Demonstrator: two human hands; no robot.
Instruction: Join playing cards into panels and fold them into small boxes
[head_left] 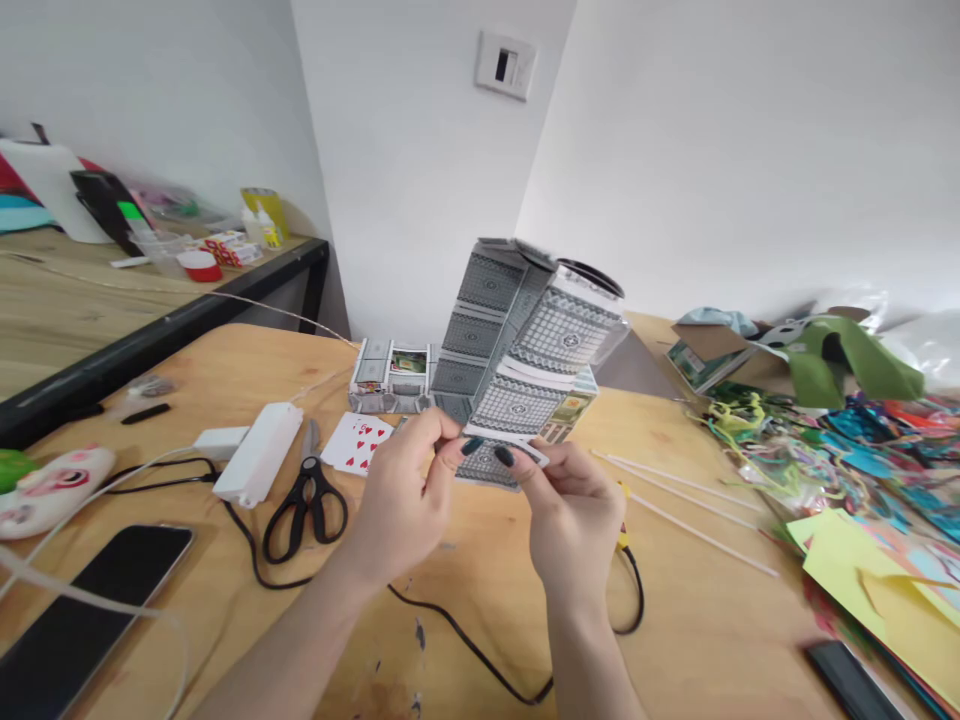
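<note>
A tall structure built of grey patterned playing cards [519, 402] stands tilted in front of me, with a dark round rim at its top right. My left hand [409, 490] pinches the lower edge of this structure between thumb and fingers. Opposite it, my right hand [574, 510] grips the bottom right part, its thumb pressed on a card there. Both thumbs nearly meet on the lowest card. Behind lies a low box shape covered in cards [375, 375]. A loose six of hearts card [352, 443] rests on the table left of my left hand.
Black-handled scissors [306, 500], a white power adapter [259, 455] and a phone [97, 610] lie at left, with cables crossing the table. Several white sticks [697, 530] lie at right, near colourful scraps [847, 460], yellow paper [877, 580] and a cardboard box [712, 345].
</note>
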